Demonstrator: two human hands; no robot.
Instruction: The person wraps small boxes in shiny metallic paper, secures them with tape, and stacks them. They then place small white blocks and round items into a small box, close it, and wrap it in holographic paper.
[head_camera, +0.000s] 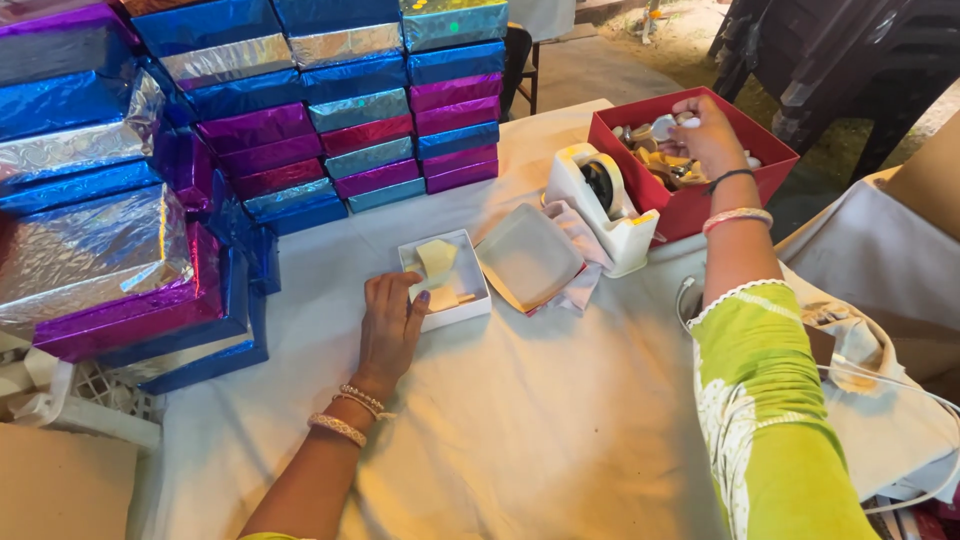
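Right hand (708, 135): fingers bent down inside the open red cardboard box (690, 205), fingertips pinched on a small white round piece (664, 126) among the box's mixed small items; bangles and a dark band at the wrist, green sleeve with white trim above. Left hand (390, 322): laid flat on the cloth, fingers loose and grasping nothing, fingertips touching the near left edge of the small open white cardboard box (445, 279), which holds pale yellow paper pieces (436, 258); beaded bracelets at the wrist. Small white box: centre of the white cloth-covered table (520, 420). Just right of the white box: its flat white lid (528, 257), lying tilted on crumpled cloth. Further right of the white box: white desktop tape dispenser (603, 205), standing against the red box's near wall. Behind and left of the white box: stacks of foil-wrapped flat boxes (330, 110) in blue, purple, magenta and silver. Far right of the white box: white cable (900, 385) over folded cloth.
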